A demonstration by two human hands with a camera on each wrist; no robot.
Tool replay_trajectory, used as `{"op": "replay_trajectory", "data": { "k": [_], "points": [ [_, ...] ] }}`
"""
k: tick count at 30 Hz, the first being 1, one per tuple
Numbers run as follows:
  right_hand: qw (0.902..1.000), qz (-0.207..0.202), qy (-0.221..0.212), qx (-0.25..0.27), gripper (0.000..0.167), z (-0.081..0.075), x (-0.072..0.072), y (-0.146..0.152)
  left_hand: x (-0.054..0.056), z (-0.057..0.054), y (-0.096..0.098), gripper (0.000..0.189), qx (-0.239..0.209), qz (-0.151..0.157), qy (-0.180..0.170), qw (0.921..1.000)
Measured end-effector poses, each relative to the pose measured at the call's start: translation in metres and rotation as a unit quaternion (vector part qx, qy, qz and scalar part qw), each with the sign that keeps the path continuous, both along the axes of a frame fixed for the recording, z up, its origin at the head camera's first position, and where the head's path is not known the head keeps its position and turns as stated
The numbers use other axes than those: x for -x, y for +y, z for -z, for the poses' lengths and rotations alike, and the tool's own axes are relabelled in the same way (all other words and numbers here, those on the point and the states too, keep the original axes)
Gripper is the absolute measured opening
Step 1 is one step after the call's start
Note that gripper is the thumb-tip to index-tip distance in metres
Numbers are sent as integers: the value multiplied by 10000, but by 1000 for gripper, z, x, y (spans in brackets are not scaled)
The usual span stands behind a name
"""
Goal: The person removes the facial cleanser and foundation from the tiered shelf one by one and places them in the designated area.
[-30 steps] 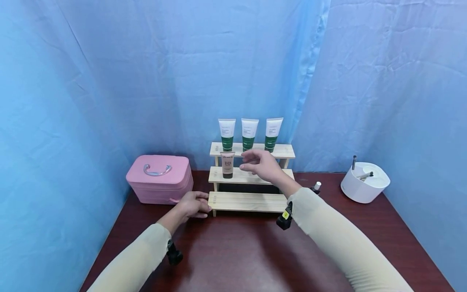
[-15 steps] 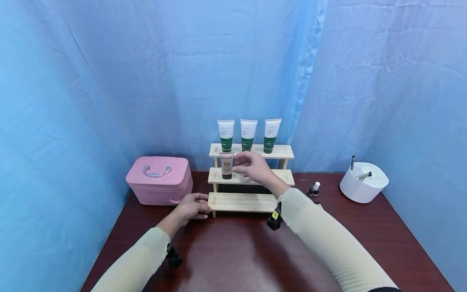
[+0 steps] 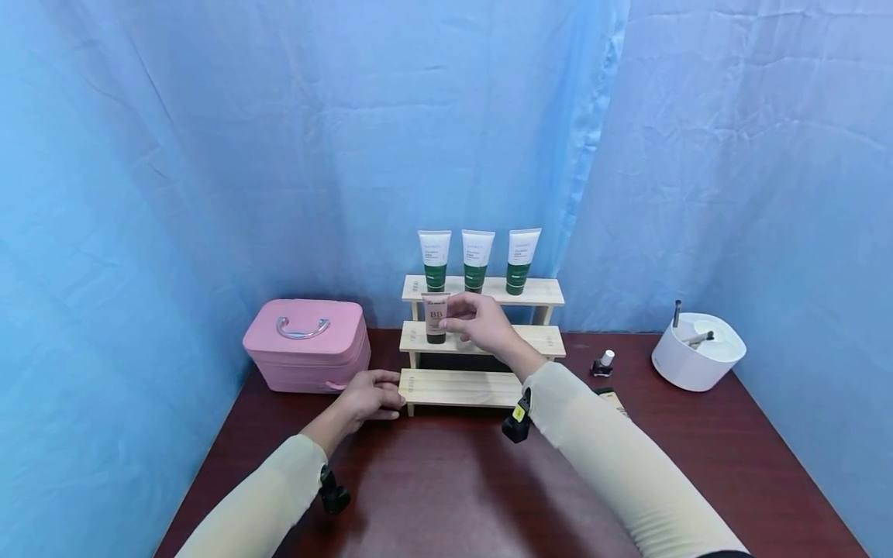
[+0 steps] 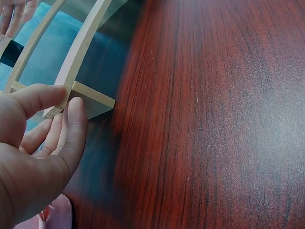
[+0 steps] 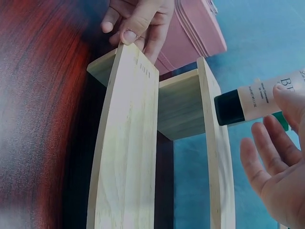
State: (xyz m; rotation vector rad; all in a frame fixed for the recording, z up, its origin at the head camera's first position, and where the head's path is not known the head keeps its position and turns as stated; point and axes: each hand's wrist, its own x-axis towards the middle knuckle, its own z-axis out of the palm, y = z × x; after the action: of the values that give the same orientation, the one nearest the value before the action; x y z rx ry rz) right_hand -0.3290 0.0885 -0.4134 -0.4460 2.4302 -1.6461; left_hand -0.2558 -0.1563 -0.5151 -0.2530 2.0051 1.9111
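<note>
A three-tier wooden display stand [image 3: 460, 386] sits on the dark red table. My left hand [image 3: 366, 394] grips the left end of its lowest board, thumb on the board's end in the left wrist view. On the middle tier, at the left, a small pink BB cream tube [image 3: 434, 310] stands upright on its dark cap. My right hand [image 3: 483, 322] pinches this tube from its right side. In the right wrist view the thumb lies on the label of the BB cream tube [image 5: 257, 98]; the index finger is partly hidden. Three white-and-green tubes [image 3: 477, 256] stand along the top tier.
A pink case [image 3: 303, 341] with a silver handle stands left of the stand. To the right are a small white-capped bottle [image 3: 603, 363], a flat item [image 3: 614, 401] partly behind the right sleeve, and a white holder [image 3: 698, 364] with brushes. Blue curtains enclose the table.
My right hand has moved left along the middle tier to the BB cream tube, and its thumb and fingers now hold it. The left hand has stayed on the stand.
</note>
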Motion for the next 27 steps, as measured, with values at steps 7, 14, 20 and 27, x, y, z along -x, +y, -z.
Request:
{"op": "replay_trajectory", "data": {
  "k": [7,14,20,27],
  "points": [
    [10000,53,27,-58,31,1,-2,-3,0,2,1,59,-40,8,90,10000],
    [9999,126,-38,-52,27,6,0,-4,0,2,0,60,-90,51,116,9999],
    [9998,86,-130,91,28,7,-1,-1,-1,2,1,60,-91,40,96,9999],
    [9999,59,63,82,31,3,-2,9,0,0,-1,62,-32,38,54,10000]
  ]
}}
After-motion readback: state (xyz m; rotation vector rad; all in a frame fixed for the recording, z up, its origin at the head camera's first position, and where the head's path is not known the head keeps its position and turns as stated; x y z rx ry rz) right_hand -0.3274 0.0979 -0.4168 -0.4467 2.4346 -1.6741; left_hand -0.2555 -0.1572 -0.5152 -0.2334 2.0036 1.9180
